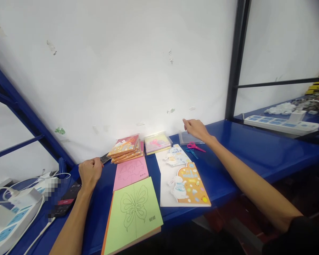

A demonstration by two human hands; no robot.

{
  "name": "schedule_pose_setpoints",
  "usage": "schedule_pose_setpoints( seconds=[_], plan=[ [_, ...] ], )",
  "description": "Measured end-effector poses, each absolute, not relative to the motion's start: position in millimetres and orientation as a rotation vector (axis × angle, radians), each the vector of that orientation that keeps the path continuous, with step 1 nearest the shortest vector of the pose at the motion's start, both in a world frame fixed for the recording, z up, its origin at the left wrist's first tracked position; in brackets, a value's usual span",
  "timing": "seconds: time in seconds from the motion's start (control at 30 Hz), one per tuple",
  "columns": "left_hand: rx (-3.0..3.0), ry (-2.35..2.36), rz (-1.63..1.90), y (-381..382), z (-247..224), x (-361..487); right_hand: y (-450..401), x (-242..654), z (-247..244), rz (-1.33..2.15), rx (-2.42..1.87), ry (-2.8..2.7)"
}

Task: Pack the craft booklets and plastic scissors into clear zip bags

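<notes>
My left hand (90,173) is closed near the shelf's left side, beside a phone (69,198); whether it holds anything is hidden. Raised over a clear plastic sleeve (184,138) at the back, my right hand (195,128) has its fingers curled, their contents too small to tell. Pink scissors (195,146) and blue scissors (192,153) lie below it. Two rabbit-cover booklets (187,186) overlap at centre right. A green butterfly sheet (135,209) tops a pad in front, with a pink sheet (131,171) behind it.
Behind the pink sheet stand stacked orange packets (125,147) and a clear packet (157,141) against the wall. Power strips lie at far left (14,219) and right (281,124). White cables (34,230) cross the left edge. A black post (235,63) rises at right.
</notes>
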State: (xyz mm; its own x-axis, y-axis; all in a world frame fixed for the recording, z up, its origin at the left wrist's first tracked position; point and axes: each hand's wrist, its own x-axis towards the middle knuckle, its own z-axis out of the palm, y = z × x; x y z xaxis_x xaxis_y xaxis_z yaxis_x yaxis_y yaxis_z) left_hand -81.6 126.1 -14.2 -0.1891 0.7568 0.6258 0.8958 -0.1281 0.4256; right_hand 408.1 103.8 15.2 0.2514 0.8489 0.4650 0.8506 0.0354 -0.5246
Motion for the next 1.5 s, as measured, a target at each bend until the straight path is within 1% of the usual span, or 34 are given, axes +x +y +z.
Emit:
schedule_pose_setpoints(
  seconds=[0.17,0.57,1.5],
  plan=[
    [-1.876,-1.981,-1.212,127,-13,-81,104,408,11,-0.105,-1.839,-1.573],
    [-1.853,-2.057,-1.188,130,-15,-83,105,420,10,-0.153,-1.882,-1.487],
    [-1.893,-2.048,-1.119,125,-7,-76,102,412,6,-0.154,-1.888,-1.557]
  ],
)
